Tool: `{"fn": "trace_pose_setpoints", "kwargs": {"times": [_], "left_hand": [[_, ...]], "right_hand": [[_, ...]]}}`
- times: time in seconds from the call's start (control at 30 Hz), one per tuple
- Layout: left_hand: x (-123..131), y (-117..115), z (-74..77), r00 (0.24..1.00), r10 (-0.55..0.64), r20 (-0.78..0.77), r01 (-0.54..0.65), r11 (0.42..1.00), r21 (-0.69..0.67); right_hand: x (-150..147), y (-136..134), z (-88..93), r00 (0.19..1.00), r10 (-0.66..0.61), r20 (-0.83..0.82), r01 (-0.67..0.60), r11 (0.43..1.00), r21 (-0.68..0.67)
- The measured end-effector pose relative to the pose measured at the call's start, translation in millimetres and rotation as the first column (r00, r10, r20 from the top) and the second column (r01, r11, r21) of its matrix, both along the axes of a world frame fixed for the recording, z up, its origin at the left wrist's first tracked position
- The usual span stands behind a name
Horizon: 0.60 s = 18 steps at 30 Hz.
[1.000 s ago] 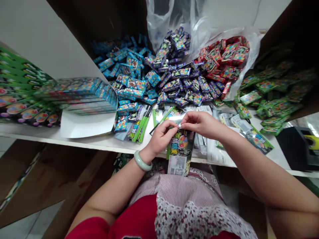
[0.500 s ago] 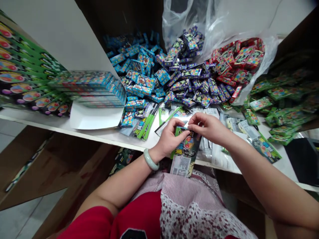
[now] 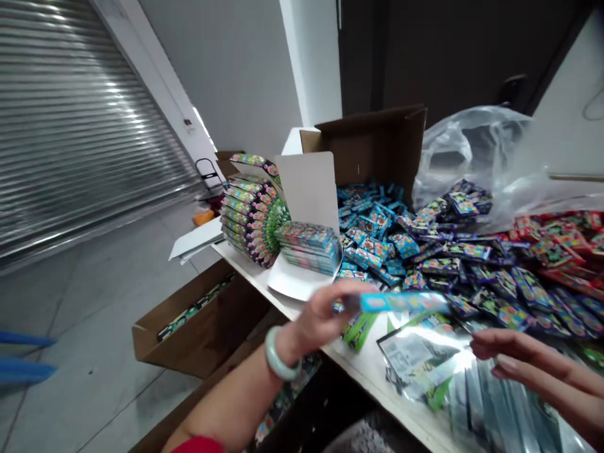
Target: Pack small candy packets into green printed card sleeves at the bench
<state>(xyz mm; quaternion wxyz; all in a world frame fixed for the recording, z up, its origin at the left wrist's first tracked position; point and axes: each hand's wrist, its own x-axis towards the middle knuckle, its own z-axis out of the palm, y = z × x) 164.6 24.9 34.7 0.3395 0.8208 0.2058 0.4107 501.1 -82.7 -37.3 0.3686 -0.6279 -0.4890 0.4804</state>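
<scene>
My left hand (image 3: 321, 318), with a pale green bangle on the wrist, is closed on a flat blue-edged packet (image 3: 401, 302) held edge-on above the table's front edge; both are blurred by motion. My right hand (image 3: 523, 358) hovers lower right with fingers stretched out and nothing in them, just above a pile of clear plastic sleeves (image 3: 425, 352). Behind them lie heaps of small blue boxes (image 3: 372, 236), purple boxes (image 3: 462, 251) and red boxes (image 3: 561, 242).
A stack of blue packs (image 3: 309, 246) sits in a white open carton (image 3: 306, 189) beside a fan of green packs (image 3: 250, 211). A brown cardboard box (image 3: 377, 141) and a clear plastic bag (image 3: 476, 157) stand behind. A cardboard box (image 3: 198, 324) sits on the floor left.
The view has swung up and to the left. My hands, which pinched a green packet together, have separated; the left now carries a blue-edged packet leftward and the right is free.
</scene>
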Motion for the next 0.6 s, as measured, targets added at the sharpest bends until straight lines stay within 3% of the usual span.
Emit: {"fn": "trace_pose_setpoints", "kwargs": {"times": [0.03,0.1,0.13,0.2,0.3,0.37,0.47,0.57,0.6], "left_hand": [[-15.6,23.4,14.4,0.994,0.105,-0.001,-0.104,0.98,0.169],[-42.7,74.1,30.3,0.919,0.388,-0.076,-0.32,0.843,0.433],[-53.5,99.1,31.6,0.843,0.515,-0.155,-0.372,0.767,0.523],[-69.6,142.2,24.4,0.791,0.575,-0.208,-0.396,0.741,0.542],[-85.0,179.5,4.6,0.759,0.563,-0.327,-0.348,0.776,0.527],[-90.0,185.6,-5.8,0.752,0.533,-0.388,-0.314,0.807,0.499],[-79.9,173.0,-18.8,0.769,0.532,-0.355,-0.346,0.813,0.468],[-37.3,135.9,-41.0,0.801,0.574,-0.171,-0.457,0.77,0.446],[-16.6,117.8,-50.9,0.849,0.498,-0.178,-0.398,0.823,0.404]], "right_hand": [[-1.4,2.9,-1.7,0.997,-0.071,-0.001,0.071,0.997,0.005],[-14.0,6.7,0.9,0.99,-0.141,-0.017,0.141,0.99,-0.016],[-24.0,7.3,4.8,0.994,-0.111,-0.011,0.11,0.993,-0.029],[-46.1,6.3,14.3,1.0,0.014,0.012,-0.013,0.998,-0.056],[-66.0,1.0,21.7,0.979,0.199,0.038,-0.196,0.979,-0.06],[-64.2,-3.0,18.9,0.966,0.252,0.064,-0.25,0.967,-0.038],[-48.2,-6.1,9.4,0.953,0.273,0.132,-0.273,0.962,-0.022],[-35.8,0.5,-1.5,0.92,0.217,0.327,-0.229,0.974,-0.002],[-34.7,5.2,-5.7,0.886,0.177,0.429,-0.203,0.979,0.016]]}}
